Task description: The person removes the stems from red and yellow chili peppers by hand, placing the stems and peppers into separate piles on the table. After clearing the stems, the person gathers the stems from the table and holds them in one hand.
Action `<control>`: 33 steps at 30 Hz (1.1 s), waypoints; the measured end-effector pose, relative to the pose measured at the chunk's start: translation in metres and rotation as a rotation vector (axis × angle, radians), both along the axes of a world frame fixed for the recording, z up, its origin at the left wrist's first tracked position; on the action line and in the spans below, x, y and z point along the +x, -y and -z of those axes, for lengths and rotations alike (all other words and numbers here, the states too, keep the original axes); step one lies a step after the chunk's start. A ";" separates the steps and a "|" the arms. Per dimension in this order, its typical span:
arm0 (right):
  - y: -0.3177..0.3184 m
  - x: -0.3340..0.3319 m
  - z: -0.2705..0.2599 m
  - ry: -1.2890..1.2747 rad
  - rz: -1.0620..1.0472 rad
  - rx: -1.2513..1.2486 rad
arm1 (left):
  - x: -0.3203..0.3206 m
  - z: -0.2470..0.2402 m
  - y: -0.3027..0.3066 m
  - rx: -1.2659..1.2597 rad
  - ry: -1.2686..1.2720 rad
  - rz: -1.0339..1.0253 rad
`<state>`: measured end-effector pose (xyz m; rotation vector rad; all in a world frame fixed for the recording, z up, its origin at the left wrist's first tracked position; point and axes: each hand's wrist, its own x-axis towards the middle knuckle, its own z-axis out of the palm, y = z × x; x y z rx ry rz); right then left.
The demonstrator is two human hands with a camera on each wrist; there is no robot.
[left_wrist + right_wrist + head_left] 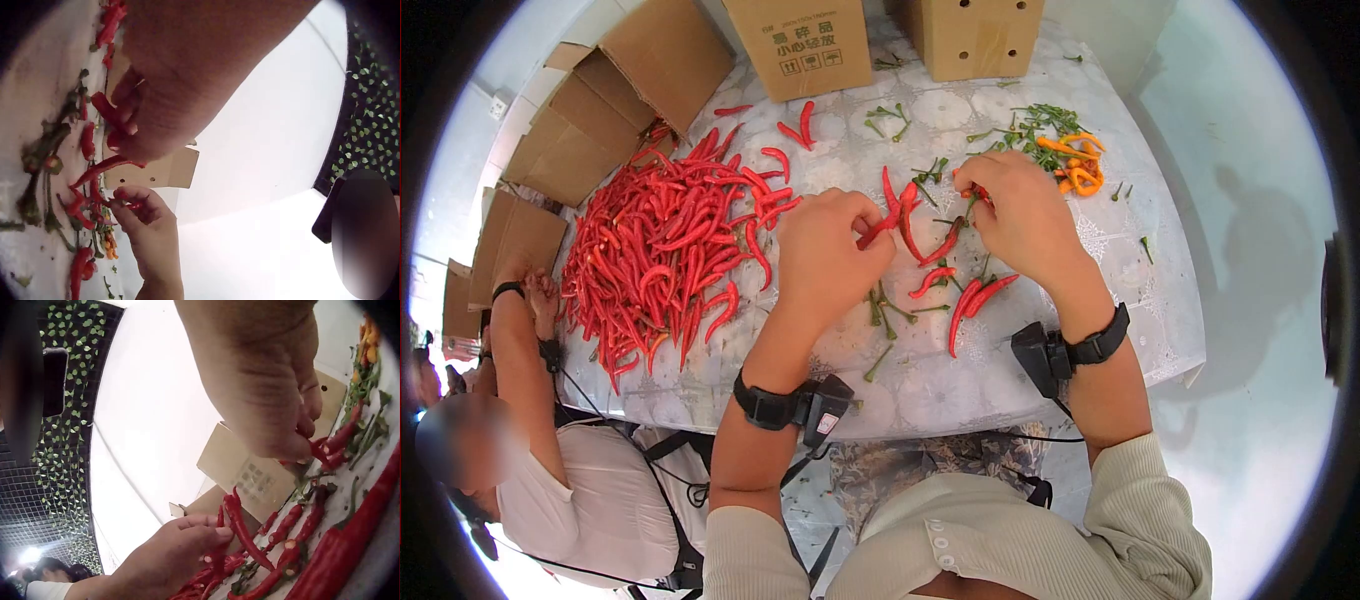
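My left hand point(828, 252) pinches a red chili pepper point(878, 231) between thumb and fingers, just above the table. Another red chili point(245, 528) stands beside that hand in the right wrist view. To the right, my right hand point(1022, 215) grips a red chili point(972, 190) near a green stem; its fingers hide most of that pepper. Between and below the hands lie several loose red chilies point(985, 297) and cut green stems point(888, 310). A big heap of red chilies point(665, 245) spreads out left of my left hand.
Cardboard boxes point(800, 45) line the back and left of the patterned tablecloth point(940, 385). Orange peppers point(1083, 165) and a pile of green stems point(1040, 125) lie at the far right. Another person's arm point(528, 370) reaches to the table's left side.
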<state>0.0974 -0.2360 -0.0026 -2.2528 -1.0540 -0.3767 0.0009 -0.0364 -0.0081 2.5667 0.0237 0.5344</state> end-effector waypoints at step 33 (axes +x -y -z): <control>-0.038 0.002 0.029 0.086 -0.106 -0.177 | 0.011 0.012 -0.018 0.213 0.042 0.250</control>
